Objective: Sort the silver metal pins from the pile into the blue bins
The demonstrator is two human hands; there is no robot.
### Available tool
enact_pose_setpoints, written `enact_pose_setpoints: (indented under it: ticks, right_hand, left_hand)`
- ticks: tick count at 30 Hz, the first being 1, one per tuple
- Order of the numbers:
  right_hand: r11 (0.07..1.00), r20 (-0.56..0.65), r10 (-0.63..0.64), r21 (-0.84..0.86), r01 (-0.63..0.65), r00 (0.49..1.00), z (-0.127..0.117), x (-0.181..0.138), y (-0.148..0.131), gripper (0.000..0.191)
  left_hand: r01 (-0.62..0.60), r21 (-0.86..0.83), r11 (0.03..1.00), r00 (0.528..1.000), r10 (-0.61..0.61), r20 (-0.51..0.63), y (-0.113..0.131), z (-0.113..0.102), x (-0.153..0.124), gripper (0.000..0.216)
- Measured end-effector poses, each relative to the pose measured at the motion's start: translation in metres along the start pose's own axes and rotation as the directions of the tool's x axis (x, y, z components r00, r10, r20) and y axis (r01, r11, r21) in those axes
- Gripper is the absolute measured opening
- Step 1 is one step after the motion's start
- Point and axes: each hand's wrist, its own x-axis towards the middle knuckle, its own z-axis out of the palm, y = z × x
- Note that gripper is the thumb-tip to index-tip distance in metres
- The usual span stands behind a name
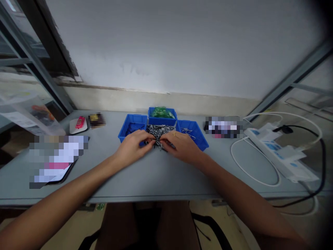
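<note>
A heap of small, thin metal pieces [160, 130], silver and dark, lies in front of me; whether a tray is under it is hidden. My left hand [135, 145] reaches its near left side, thumb and forefinger pinched together. Opposite it, my right hand [183, 146], with a ring on one finger, is also closed in a pinch. The fingertips of both hands almost meet over the heap's near edge, and what they grip is too small to make out. Around the heap stand a left blue bin [121, 133] with dark pieces, and a right blue bin [201, 140] with thin silvery pieces.
Behind the heap, a blue bin [163, 121] holds green plastic packets [161, 112]. A phone [62, 166] lies left, near a white box with a pink item [80, 122]. At right are a power strip [282, 152] and a looping white cable [234, 158]. A wall [182, 52] rises behind.
</note>
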Motion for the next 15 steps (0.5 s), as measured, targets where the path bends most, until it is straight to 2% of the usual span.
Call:
enact_pose_setpoints:
  ticks: [15]
  right_hand:
    - [1.000, 0.000, 0.023, 0.010, -0.023, 1.000, 0.0027, -0.0010, -0.0002, 0.023]
  left_hand:
    - [-0.045, 0.088, 0.995, 0.999, 0.047, -0.018, -0.0033, 0.0019, -0.0014, 0.013]
